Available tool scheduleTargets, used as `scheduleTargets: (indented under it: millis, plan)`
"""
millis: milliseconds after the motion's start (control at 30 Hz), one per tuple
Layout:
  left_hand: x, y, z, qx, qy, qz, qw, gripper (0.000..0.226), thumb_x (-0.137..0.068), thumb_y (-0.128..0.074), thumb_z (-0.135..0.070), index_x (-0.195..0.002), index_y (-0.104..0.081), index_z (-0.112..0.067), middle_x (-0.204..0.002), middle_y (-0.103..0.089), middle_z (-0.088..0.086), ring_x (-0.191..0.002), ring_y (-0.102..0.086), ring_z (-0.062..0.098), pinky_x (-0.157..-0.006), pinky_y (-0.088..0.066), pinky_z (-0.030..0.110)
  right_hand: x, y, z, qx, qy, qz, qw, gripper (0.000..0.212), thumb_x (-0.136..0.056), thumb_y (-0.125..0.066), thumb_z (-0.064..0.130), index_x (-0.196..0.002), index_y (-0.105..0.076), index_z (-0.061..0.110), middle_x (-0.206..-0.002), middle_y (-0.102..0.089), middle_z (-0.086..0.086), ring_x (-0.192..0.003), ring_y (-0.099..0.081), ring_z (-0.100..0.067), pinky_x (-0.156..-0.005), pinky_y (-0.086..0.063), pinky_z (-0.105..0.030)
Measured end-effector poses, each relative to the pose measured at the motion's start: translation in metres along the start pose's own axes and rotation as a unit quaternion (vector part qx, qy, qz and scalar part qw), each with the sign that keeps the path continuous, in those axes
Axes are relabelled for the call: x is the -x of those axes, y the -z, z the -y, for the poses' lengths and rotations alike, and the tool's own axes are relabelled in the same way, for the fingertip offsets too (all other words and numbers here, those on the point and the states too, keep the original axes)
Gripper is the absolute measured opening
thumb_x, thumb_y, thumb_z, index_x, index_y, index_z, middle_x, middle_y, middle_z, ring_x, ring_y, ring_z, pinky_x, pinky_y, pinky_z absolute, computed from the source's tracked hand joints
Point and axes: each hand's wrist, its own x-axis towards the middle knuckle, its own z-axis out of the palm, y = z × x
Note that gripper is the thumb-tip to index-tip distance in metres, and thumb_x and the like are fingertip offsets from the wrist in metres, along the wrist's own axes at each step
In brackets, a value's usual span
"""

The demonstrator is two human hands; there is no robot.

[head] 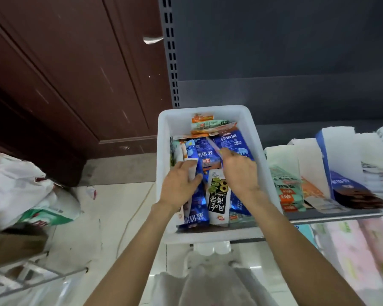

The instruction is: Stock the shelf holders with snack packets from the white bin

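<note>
A white bin (164, 133) sits on the left end of a shelf, full of snack packets, mostly blue ones (232, 140), with orange ones (202, 118) at the far end and a white packet with black print (218, 199) near me. Both my hands are inside the bin. My left hand (178, 184) grips the edge of a blue and white packet (191, 168) at the bin's left side. Around the thin edge of a blue packet (215, 147) in the middle, the fingers of my right hand (239, 171) are curled.
To the right of the bin, white shelf holders (338, 155) hold upright packets in green, orange and blue. Pink packs (358, 246) lie on the shelf below. A dark perforated upright (171, 51) and a brown door (64, 74) stand behind. White sacks (20, 184) lie on the floor at left.
</note>
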Motion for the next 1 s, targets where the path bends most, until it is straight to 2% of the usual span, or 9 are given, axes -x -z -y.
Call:
scheduleTargets:
  millis: [67, 167, 267, 467, 567, 633, 767, 900, 1000]
  plan:
    - [0.001, 0.008, -0.005, 0.177, 0.061, -0.038, 0.982, 0.033, -0.091, -0.058, -0.034, -0.123, -0.056, -0.024, -0.117, -0.06, -0.005, -0.107, -0.058, 0.015, -0.09, -0.044, 0.026, 0.01, 0.018, 0.0, -0.238, -0.136, -0.02, 0.961, 0.024, -0.099, -0.041, 0.014, -0.119, -0.053, 0.01, -0.097, -0.068, -0.013, -0.083, -0.066, -0.031, -0.063, -0.047, -0.034]
    - [0.005, 0.022, -0.018, 0.422, 0.133, 0.014, 0.897, 0.028, -0.087, -0.063, -0.035, -0.114, -0.061, -0.026, -0.113, -0.065, -0.005, -0.106, -0.061, 0.012, -0.092, -0.048, 0.028, 0.028, 0.041, 0.012, -0.658, -0.274, 0.018, 0.701, 0.015, -0.098, -0.048, 0.017, -0.11, -0.057, 0.019, -0.094, -0.07, 0.001, -0.078, -0.068, -0.013, -0.064, -0.055, -0.029]
    - [0.005, 0.03, -0.033, 0.485, 0.114, 0.068, 0.864, 0.025, -0.087, -0.064, -0.029, -0.111, -0.062, -0.024, -0.108, -0.068, -0.004, -0.097, -0.065, 0.008, -0.08, -0.053, 0.023, 0.04, 0.046, 0.014, -0.74, -0.267, 0.075, 0.612, 0.013, -0.095, -0.052, 0.012, -0.102, -0.059, 0.02, -0.094, -0.072, 0.0, -0.082, -0.07, -0.015, -0.068, -0.055, -0.031]
    - [0.002, 0.03, -0.059, 0.256, -0.101, 0.051, 0.96, 0.019, -0.085, -0.068, -0.015, -0.091, -0.063, -0.032, -0.084, -0.066, -0.015, -0.07, -0.062, 0.0, -0.068, -0.05, 0.017, 0.058, 0.061, -0.011, -0.586, -0.19, -0.029, 0.787, 0.053, -0.083, -0.07, 0.012, -0.118, -0.037, 0.035, -0.115, -0.052, 0.017, -0.104, -0.056, -0.005, -0.08, -0.05, -0.016]
    - [0.0, 0.026, -0.083, 0.116, -0.229, 0.078, 0.963, 0.02, -0.084, -0.066, -0.017, -0.096, -0.067, -0.033, -0.087, -0.062, -0.017, -0.072, -0.057, -0.004, -0.069, -0.048, 0.022, 0.073, 0.085, -0.045, -0.44, -0.134, -0.097, 0.883, 0.081, -0.079, -0.075, 0.02, -0.133, -0.021, 0.049, -0.117, -0.048, 0.02, -0.104, -0.05, 0.005, -0.08, -0.046, -0.013]
    - [-0.002, 0.017, -0.105, 0.049, -0.305, 0.084, 0.948, 0.021, -0.083, -0.06, -0.024, -0.102, -0.068, -0.031, -0.091, -0.062, -0.016, -0.074, -0.055, -0.003, -0.068, -0.048, 0.028, 0.086, 0.097, -0.072, -0.309, -0.102, -0.116, 0.938, 0.062, -0.08, -0.074, 0.024, -0.129, -0.04, 0.043, -0.091, -0.057, 0.017, -0.081, -0.055, 0.001, -0.066, -0.048, -0.023]
    - [-0.008, -0.013, -0.152, 0.024, -0.409, 0.017, 0.912, 0.019, -0.086, -0.057, -0.03, -0.099, -0.07, -0.027, -0.092, -0.066, -0.011, -0.078, -0.061, 0.01, -0.061, -0.051, 0.032, 0.115, 0.106, -0.115, -0.246, -0.099, -0.186, 0.946, 0.013, -0.083, -0.063, 0.027, -0.095, -0.065, 0.023, -0.083, -0.069, 0.007, -0.072, -0.064, -0.016, -0.062, -0.053, -0.038]
    - [-0.01, -0.055, -0.195, 0.074, -0.466, -0.036, 0.881, 0.015, -0.086, -0.061, -0.028, -0.095, -0.073, -0.027, -0.09, -0.067, -0.012, -0.078, -0.061, 0.007, -0.066, -0.049, 0.025, 0.148, 0.106, -0.148, -0.246, -0.131, -0.263, 0.924, 0.022, -0.09, -0.055, 0.02, -0.106, -0.07, 0.021, -0.099, -0.069, 0.013, -0.086, -0.063, -0.008, -0.073, -0.049, -0.02]
    - [-0.014, -0.093, -0.218, 0.075, -0.468, -0.05, 0.879, 0.018, -0.086, -0.058, -0.031, -0.089, -0.074, -0.026, -0.088, -0.07, -0.012, -0.079, -0.063, 0.009, -0.088, -0.04, 0.024, 0.161, 0.095, -0.173, -0.185, -0.134, -0.29, 0.929, 0.025, -0.09, -0.055, 0.018, -0.11, -0.07, 0.02, -0.096, -0.072, 0.004, -0.08, -0.067, -0.018, -0.066, -0.054, -0.032]
